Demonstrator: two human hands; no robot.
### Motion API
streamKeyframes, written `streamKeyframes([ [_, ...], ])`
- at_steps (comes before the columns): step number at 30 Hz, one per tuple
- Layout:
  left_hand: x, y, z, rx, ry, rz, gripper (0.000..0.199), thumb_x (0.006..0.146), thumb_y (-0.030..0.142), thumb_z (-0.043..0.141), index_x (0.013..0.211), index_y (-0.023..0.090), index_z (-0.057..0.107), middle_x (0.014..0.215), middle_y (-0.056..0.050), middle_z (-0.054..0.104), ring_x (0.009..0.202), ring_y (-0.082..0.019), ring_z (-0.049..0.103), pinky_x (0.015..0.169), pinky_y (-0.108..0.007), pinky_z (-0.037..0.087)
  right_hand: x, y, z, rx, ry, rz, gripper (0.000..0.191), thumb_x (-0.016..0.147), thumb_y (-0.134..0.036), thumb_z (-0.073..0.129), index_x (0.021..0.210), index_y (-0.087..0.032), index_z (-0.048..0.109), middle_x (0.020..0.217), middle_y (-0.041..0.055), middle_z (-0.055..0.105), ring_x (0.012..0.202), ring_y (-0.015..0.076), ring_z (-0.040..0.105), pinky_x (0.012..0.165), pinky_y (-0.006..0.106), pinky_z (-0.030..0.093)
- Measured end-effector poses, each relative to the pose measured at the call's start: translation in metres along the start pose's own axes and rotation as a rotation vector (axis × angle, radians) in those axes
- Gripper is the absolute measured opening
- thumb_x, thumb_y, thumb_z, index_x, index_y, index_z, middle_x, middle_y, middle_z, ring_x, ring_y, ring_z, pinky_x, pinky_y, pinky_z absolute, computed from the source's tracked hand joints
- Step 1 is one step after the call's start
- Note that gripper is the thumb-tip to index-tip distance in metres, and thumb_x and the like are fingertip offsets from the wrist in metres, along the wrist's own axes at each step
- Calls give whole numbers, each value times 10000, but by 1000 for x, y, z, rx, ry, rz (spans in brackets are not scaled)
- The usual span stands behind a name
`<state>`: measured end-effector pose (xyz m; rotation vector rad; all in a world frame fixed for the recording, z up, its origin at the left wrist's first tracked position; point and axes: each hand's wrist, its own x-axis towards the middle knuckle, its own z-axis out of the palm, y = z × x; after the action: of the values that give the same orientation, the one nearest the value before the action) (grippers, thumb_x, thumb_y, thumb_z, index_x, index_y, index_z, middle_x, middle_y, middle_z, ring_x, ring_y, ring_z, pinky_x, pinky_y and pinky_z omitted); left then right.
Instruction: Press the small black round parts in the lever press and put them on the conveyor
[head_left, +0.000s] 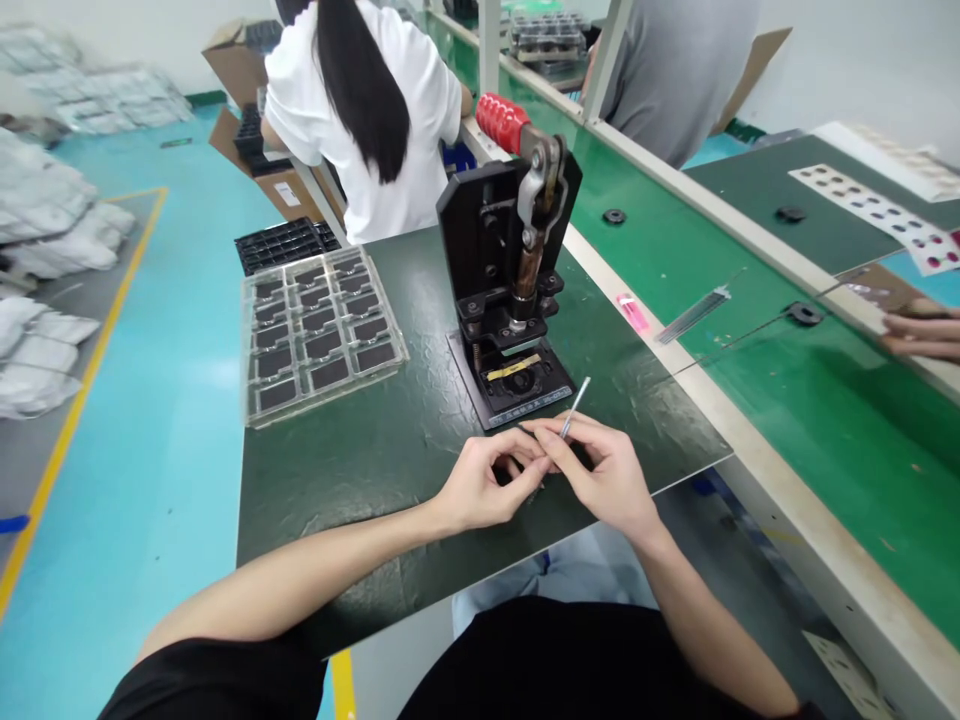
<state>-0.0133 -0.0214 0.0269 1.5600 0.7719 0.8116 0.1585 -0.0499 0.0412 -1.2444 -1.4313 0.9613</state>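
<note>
Close together over the front of the table, both my hands work with their fingertips nearly meeting. My right hand [611, 475] is closed around a thin silver tool [576, 405], whose tip points up and away from me. My left hand [487, 480] is pinched, thumb against fingers; what sits between them is mostly hidden. Just beyond my hands stands a black toggle press [491, 260] with a red handle [502, 122], its lever raised. A yellow strip [514, 367] lies across the press's base, over a round black recess.
Left of the press is a clear tray [401, 352] of dark rectangular pieces. A green conveyor [750, 290] on the right carries round black parts [804, 314] and a bundle of thin rods [694, 314]. Co-workers sit ahead; another person's hand [926, 332] shows at right.
</note>
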Motion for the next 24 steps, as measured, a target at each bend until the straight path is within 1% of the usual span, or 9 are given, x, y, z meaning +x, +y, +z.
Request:
streamKeyframes([
  [2, 0, 0, 1, -23, 1, -28, 295, 965, 431, 661, 879, 150, 661, 698, -20, 681, 549, -89, 609, 520, -179, 516, -3, 2, -1, 42, 11, 41, 225, 972, -393, 670, 1054, -235, 808, 956, 68, 755, 778, 188, 693, 681, 315, 580],
  [4, 0, 0, 1, -54, 17, -59, 339, 962, 479, 667, 885, 149, 660, 726, -26, 680, 560, -94, 621, 508, -183, 531, -5, 3, 0, 87, 28, 62, 214, 955, -408, 691, 1026, -232, 792, 931, 60, 750, 733, 180, 691, 653, 309, 582],
  [7, 1, 0, 2, -107, 48, -89, 371, 947, 509, 689, 893, 143, 663, 785, -43, 694, 615, -113, 656, 517, -196, 567, -6, 3, 1, 84, 104, 31, 190, 920, -402, 735, 863, -223, 755, 825, 46, 726, 685, 177, 673, 629, 307, 563],
  [9, 1, 0, 2, -125, 45, -86, 362, 947, 499, 694, 901, 141, 665, 799, -50, 706, 636, -119, 669, 536, -203, 582, -6, 2, 2, 50, 139, 8, 208, 916, -393, 741, 796, -222, 731, 772, 42, 714, 675, 182, 666, 624, 312, 547],
  [14, 2, 0, 1, -148, 32, -60, 331, 959, 466, 693, 905, 141, 663, 811, -55, 724, 650, -120, 682, 580, -214, 596, -7, 0, 1, 2, 134, -6, 246, 944, -379, 705, 757, -220, 710, 721, 39, 690, 658, 183, 639, 623, 322, 515],
  [19, 3, 0, 1, -193, 40, -80, 371, 953, 505, 697, 902, 142, 637, 809, -59, 724, 649, -127, 686, 616, -247, 615, -9, -1, -4, -24, 154, 9, 255, 946, -381, 701, 750, -219, 681, 726, 33, 651, 653, 171, 592, 608, 315, 484],
  [24, 5, -1, 0, -237, 71, -58, 376, 976, 516, 670, 932, 151, 587, 841, -71, 739, 670, -115, 681, 665, -252, 618, -10, -1, -17, 20, 258, 52, 273, 925, -452, 722, 770, -229, 699, 702, 31, 648, 636, 171, 598, 587, 305, 502],
])
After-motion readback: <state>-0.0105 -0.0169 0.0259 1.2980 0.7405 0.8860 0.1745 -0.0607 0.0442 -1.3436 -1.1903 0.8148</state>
